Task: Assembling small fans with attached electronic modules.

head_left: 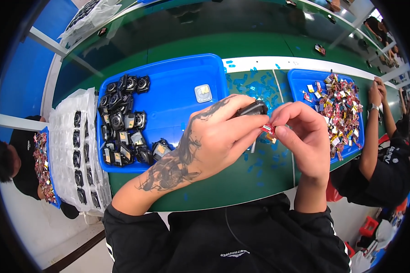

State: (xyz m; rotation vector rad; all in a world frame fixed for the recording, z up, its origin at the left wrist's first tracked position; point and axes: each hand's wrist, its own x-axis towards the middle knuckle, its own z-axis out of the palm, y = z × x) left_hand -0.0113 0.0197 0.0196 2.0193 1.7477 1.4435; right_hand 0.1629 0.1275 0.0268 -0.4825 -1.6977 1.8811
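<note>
9 o'clock: left tray (177,86), black units (116,120) heaped | centre, above worktop (223,191): left hand (209,134), grip clasping black device (254,108), which could slip if that hold loosens; red piece (268,129) between both hands might tear if tugged askew | right hand (307,136), grip pinching that piece | 3 o'clock: right tray (299,83), heaped scraps (339,113) could spill if knocked

Bright, even indoor light inside a black fisheye ring.
Pale glare shows on the glossy green belt (259,41), soft sheen on the blue tray (168,107); the counter (214,193) bows along its front edge, the rim looks softer, and left hand (218,132) and right hand (307,136) appear fairly sharp.
</note>
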